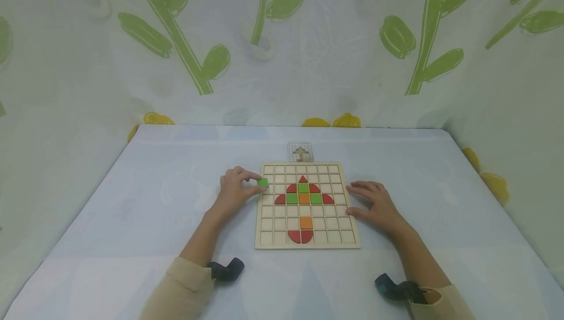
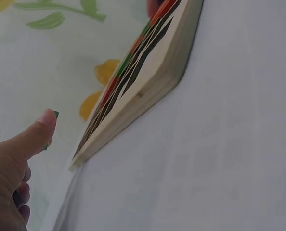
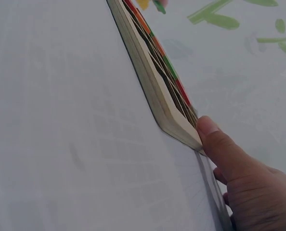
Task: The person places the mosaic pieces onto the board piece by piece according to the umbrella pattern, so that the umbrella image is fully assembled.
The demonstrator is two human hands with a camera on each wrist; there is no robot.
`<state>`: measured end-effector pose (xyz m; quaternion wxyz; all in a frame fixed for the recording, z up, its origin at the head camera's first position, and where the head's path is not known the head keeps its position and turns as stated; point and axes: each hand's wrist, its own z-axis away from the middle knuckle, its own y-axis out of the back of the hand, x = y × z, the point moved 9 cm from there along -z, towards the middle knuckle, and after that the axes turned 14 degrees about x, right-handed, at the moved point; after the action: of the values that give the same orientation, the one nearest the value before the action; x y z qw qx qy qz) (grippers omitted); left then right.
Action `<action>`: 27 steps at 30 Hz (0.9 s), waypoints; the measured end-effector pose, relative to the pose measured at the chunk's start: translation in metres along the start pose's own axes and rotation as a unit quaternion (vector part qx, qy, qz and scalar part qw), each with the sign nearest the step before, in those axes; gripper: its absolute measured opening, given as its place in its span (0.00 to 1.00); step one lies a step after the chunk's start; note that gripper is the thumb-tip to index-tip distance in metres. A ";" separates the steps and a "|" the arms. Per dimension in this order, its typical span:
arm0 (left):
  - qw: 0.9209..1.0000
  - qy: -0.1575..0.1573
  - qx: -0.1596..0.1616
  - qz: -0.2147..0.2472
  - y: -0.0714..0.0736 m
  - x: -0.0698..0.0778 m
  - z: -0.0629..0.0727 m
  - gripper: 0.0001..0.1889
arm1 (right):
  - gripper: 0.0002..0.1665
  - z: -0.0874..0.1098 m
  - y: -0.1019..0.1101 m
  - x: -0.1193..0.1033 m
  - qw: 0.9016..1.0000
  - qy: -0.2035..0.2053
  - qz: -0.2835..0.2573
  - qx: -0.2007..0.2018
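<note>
My left hand [image 1: 232, 190] pinches a small green square tile [image 1: 263, 182] between thumb and fingertips, at the wooden grid board's left edge. In the left wrist view, only slivers of that tile show behind the thumb [image 2: 46, 122]. The board [image 1: 269, 248] lies flat and holds a red triangle [image 1: 302, 179], red curved tiles [image 1: 327, 199], green squares [image 1: 292, 198] and two orange squares [image 1: 306, 222]. Two red quarter-rounds [image 1: 300, 236] sit in the bottom row. At the board's right edge, my right hand [image 1: 376, 206] touches the rim with thumb and extended fingers, holding no tile.
A small pattern card [image 1: 300, 152] with a printed grid and figure lies just behind the board. Beneath is a pale table [image 1: 176, 163], backed by a curtain [image 1: 330, 56] with leaf prints. Dark wrist cameras [image 1: 226, 269] stick out from both cuffs.
</note>
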<state>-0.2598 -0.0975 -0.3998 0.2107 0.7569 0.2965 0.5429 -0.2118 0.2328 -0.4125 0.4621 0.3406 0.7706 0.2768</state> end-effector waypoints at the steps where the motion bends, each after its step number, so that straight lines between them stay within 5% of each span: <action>1: 1.000 0.001 -0.003 0.003 -0.003 0.003 0.000 0.19 | 0.34 0.000 0.000 0.000 1.000 0.001 -0.001 0.001; 15: 0.997 -0.055 -0.051 0.017 -0.044 0.051 0.017 0.18 | 0.34 0.001 -0.001 0.001 1.000 -0.001 0.005 -0.003; 27: 0.988 -0.111 -0.108 0.010 -0.069 0.075 0.035 0.18 | 0.33 0.000 0.001 0.000 1.000 0.001 0.003 -0.002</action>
<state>-0.2246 0.0039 -0.4028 0.3179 0.7880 0.2034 0.4866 -0.2112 0.2331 -0.4120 0.4611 0.3416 0.7695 0.2803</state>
